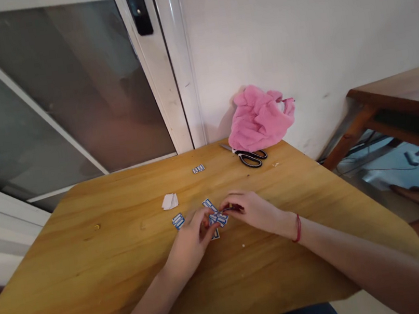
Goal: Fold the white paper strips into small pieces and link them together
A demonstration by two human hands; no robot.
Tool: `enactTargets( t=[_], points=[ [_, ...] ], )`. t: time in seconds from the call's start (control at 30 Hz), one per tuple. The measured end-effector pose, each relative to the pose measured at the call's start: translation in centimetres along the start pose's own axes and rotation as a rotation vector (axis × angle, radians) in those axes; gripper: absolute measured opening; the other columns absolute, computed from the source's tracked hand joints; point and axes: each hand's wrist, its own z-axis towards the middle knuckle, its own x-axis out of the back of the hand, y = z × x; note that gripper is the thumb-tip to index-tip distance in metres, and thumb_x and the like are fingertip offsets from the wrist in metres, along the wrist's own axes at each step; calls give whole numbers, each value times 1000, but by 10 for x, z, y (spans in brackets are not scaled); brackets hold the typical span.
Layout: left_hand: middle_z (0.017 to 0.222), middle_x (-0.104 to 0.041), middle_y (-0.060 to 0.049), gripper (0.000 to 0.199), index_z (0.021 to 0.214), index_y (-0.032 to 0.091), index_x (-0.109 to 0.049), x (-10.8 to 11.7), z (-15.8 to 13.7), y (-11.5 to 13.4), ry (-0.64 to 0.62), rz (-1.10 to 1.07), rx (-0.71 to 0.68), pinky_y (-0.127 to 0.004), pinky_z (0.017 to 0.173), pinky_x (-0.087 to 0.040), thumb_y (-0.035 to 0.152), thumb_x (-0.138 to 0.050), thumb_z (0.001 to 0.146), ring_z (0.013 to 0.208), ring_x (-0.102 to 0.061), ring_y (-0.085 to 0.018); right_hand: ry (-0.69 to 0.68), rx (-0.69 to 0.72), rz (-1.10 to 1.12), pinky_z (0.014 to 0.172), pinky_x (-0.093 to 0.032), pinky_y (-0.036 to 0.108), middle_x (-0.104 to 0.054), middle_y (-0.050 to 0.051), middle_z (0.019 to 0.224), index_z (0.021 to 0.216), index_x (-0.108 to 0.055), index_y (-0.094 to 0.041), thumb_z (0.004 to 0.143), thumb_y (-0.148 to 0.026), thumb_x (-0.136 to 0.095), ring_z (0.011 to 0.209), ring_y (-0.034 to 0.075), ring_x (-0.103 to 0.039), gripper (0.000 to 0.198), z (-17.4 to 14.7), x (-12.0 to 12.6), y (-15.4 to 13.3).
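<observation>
My left hand [190, 238] is closed, pinching small white labels with blue borders [222, 220] between thumb and fingers. My right hand [255, 212] meets it from the other side, its fingertips pinched at the labels' edge. Something dark red shows under the right fingers, too small to make out. More blue-bordered labels lie under and just beyond the hands. Left of my left hand is a small pile of blue-bordered labels [178, 221]. Behind that sits a stack of blank white paper pieces [169, 201].
Farther back on the wooden table [132, 273] lies another small printed label [198, 169]. Black-handled scissors [251, 157] rest partly beside a pink plush cloth [261, 118] against the wall. A tiny yellow ring-like item [97, 227] is at left. Another wooden table [400, 91] stands at right.
</observation>
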Motion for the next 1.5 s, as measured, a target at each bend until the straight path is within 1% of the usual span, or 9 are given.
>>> enactTargets(
  t=[0.1, 0.23, 0.33, 0.53, 0.77, 1.03, 1.17, 1.33, 1.5],
  points=[
    [73, -51, 2, 14, 98, 23, -51, -2, -1, 1, -4, -49, -4, -25, 61, -42, 28, -47, 85, 63, -49, -13, -8, 1, -6, 74, -46, 24, -61, 3, 89, 90, -63, -18, 80, -9, -56, 82, 12, -58, 15, -3, -5, -4],
    [71, -53, 3, 11, 94, 23, -51, -3, -2, 2, 17, -79, 15, -23, 59, -42, 29, -48, 85, 63, -49, -12, -15, -27, -2, 71, -46, 22, -60, 3, 88, 88, -63, -18, 79, -8, -57, 78, 12, -58, 14, -4, -7, -7],
    [69, -53, 3, 9, 91, 22, -51, -4, -2, 3, 30, -84, 12, -22, 57, -41, 27, -48, 85, 61, -49, -11, -17, -23, 4, 69, -46, 22, -60, 3, 87, 89, -62, -17, 79, -9, -58, 77, 11, -57, 14, -4, -9, -6],
    [73, -56, 2, 9, 91, 22, -52, -4, -3, 6, 40, -66, -3, -22, 57, -42, 26, -47, 85, 62, -51, -11, -19, -19, 6, 66, -45, 22, -59, 3, 87, 90, -62, -18, 79, -12, -58, 73, 11, -56, 12, -5, -12, -5],
    [70, -53, 3, 8, 91, 23, -50, -5, -3, 6, 40, -98, 1, -20, 54, -41, 25, -47, 85, 62, -50, -10, -17, -15, -1, 68, -46, 23, -59, 3, 90, 91, -60, -18, 79, -11, -58, 74, 11, -56, 14, -6, -12, -7],
    [70, -51, 3, 6, 88, 22, -49, -5, -3, 6, 31, -108, 16, -20, 57, -41, 26, -46, 85, 62, -48, -10, -14, -10, 3, 68, -45, 22, -56, 3, 89, 91, -59, -17, 79, -8, -56, 75, 11, -54, 15, -6, -12, -9],
    [72, -53, 2, 9, 87, 21, -51, -6, -3, 5, 25, -92, -1, -21, 59, -42, 28, -46, 86, 65, -50, -11, -5, -10, 5, 67, -44, 22, -57, 3, 89, 93, -58, -17, 79, -8, -55, 73, 10, -53, 16, -6, -13, -8],
    [72, -55, 2, 10, 86, 20, -53, -4, -3, 7, 25, -72, -6, -21, 60, -41, 27, -46, 86, 64, -50, -11, 9, -22, 14, 63, -43, 20, -55, 1, 84, 90, -58, -17, 79, -10, -56, 66, 9, -51, 13, -6, -13, -9],
    [68, -55, 4, 10, 83, 20, -54, -1, -1, 11, 67, -60, 17, -19, 57, -40, 27, -48, 84, 60, -48, -10, 59, -63, 44, 61, -42, 20, -55, 1, 80, 85, -59, -17, 80, -14, -58, 65, 9, -51, 6, -5, -9, -13]
  ],
)
